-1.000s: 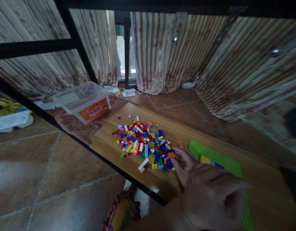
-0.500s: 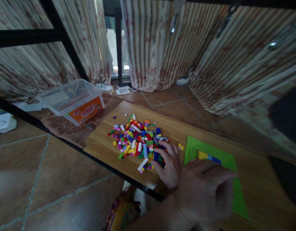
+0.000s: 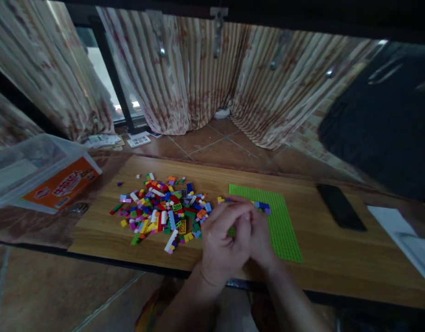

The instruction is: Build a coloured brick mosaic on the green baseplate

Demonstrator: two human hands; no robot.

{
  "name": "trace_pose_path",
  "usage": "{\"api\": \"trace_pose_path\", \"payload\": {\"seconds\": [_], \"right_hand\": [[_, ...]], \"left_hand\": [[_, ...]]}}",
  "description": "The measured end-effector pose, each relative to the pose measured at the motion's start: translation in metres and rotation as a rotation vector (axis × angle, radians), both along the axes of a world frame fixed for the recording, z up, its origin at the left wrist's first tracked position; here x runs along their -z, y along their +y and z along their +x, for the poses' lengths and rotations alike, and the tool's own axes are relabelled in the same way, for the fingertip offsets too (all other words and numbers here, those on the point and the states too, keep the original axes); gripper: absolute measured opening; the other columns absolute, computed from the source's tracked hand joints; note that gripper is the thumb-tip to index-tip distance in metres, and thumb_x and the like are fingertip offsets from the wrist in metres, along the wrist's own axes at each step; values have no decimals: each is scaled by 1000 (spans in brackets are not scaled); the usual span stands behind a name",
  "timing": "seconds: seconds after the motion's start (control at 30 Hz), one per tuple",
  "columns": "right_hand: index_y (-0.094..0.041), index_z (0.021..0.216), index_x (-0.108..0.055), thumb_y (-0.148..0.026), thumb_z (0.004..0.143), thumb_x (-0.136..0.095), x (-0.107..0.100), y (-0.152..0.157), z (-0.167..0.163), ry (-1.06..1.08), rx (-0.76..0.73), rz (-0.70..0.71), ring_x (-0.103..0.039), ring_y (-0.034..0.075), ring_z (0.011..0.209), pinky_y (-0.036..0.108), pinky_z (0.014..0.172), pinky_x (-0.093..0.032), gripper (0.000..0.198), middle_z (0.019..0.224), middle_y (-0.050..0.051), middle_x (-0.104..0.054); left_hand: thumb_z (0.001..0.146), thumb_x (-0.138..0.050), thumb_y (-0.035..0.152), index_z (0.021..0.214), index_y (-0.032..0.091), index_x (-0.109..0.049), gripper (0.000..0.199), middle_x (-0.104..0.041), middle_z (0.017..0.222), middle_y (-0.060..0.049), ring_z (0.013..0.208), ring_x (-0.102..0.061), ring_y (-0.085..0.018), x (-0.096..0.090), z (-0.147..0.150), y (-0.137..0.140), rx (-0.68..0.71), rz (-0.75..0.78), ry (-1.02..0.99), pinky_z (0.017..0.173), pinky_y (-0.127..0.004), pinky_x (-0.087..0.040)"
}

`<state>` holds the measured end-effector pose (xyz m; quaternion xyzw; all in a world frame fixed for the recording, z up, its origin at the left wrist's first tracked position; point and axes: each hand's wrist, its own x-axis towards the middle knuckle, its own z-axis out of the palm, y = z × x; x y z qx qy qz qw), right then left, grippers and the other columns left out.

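Observation:
My left hand and my right hand meet over the left part of a green baseplate. The left fingers are curled against the right hand, and the right fingers are bent in behind them. Whatever lies between the fingertips is hidden. Just beyond the hands, a row of blue bricks with a purple end shows on the baseplate. Left of my hands is a loose pile of colourful toy bricks. A yellow brick peeks out beside the plate's left edge.
The wooden tabletop bears a black phone and white paper to the right. A clear plastic tub with an orange label stands at far left. Striped curtains hang behind, and a dark bar crosses the top.
My right hand has left the brick pile and come back to my left hand. The left hand's fingers have curled in. The view has swung right, bringing the phone and paper into sight.

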<state>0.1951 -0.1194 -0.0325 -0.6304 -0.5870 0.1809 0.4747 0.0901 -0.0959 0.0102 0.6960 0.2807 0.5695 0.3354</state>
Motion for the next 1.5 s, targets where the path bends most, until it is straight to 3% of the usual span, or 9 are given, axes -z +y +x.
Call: {"api": "trace_pose_path", "payload": {"seconds": [0.13, 0.2, 0.37, 0.57, 0.77, 0.93, 1.1, 1.27, 1.5], "right_hand": [[-20, 105, -64, -49, 88, -57, -7, -16, 42, 395, 295, -7, -70, 18, 74, 35, 70, -60, 34, 92, 6, -72], [-18, 98, -64, -55, 83, -61, -3, -25, 60, 532, 357, -68, -69, 18, 65, 34, 62, -60, 40, 85, 6, -72], [-17, 88, -65, -62, 67, -73, 5, -39, 77, 760, 340, -178, -68, 17, 59, 31, 53, -58, 50, 81, 5, -71], [-17, 82, -68, -52, 67, -77, -3, -41, 80, 1014, 266, -219, -65, 14, 58, 24, 48, -50, 39, 76, 3, -71], [-17, 74, -71, -49, 64, -80, -7, -42, 86, 1031, 242, -225, -53, 8, 52, 20, 48, -42, 35, 63, 0, -65], [-18, 73, -71, -49, 65, -80, -11, -44, 93, 1051, 206, -236, -54, 9, 56, 21, 51, -40, 33, 63, -1, -65], [-19, 74, -71, -54, 68, -77, -11, -47, 102, 1045, 256, -245, -58, 11, 58, 23, 54, -41, 36, 69, 2, -70], [-20, 82, -74, -52, 75, -71, -10, -47, 108, 837, 314, -156, -56, 11, 61, 25, 57, -43, 33, 76, 3, -70], [-22, 81, -74, -42, 66, -80, -14, -43, 103, 739, 222, -76, -61, 15, 70, 30, 69, -50, 25, 76, 1, -71]], "left_hand": [[89, -54, 14, 98, 19, -66, 16, -70, 87, -2, 80, -65, -14, 10, 6, 10, 48, -135, 204, 74, -27, -53], [87, -55, 13, 101, 19, -66, 18, -70, 92, -4, 87, -66, -17, 17, 11, 13, 77, -168, 316, 80, -31, -54], [84, -61, 16, 107, 19, -65, 24, -68, 105, -6, 103, -61, -23, 31, 27, 12, 160, -94, 568, 95, -41, -49], [87, -61, 22, 115, 20, -62, 29, -67, 111, -5, 106, -59, -22, 37, 50, 7, 277, 3, 615, 96, -39, -49], [84, -65, 20, 111, 21, -65, 28, -70, 104, -5, 101, -62, -22, 44, 65, 7, 268, 46, 566, 93, -40, -50], [88, -60, 23, 108, 20, -65, 21, -70, 103, -7, 99, -63, -22, 47, 73, 7, 265, 33, 510, 90, -39, -51], [92, -52, 22, 109, 17, -63, 21, -70, 101, -7, 93, -65, -18, 45, 77, 8, 336, -126, 384, 83, -31, -51], [92, -53, 25, 105, 17, -65, 19, -67, 87, -3, 81, -62, -15, 46, 81, 8, 402, -341, 266, 75, -27, -49], [86, -59, 24, 89, 15, -65, 11, -65, 80, -2, 75, -59, -13, 40, 86, 6, 544, -479, 187, 71, -25, -47]]}}
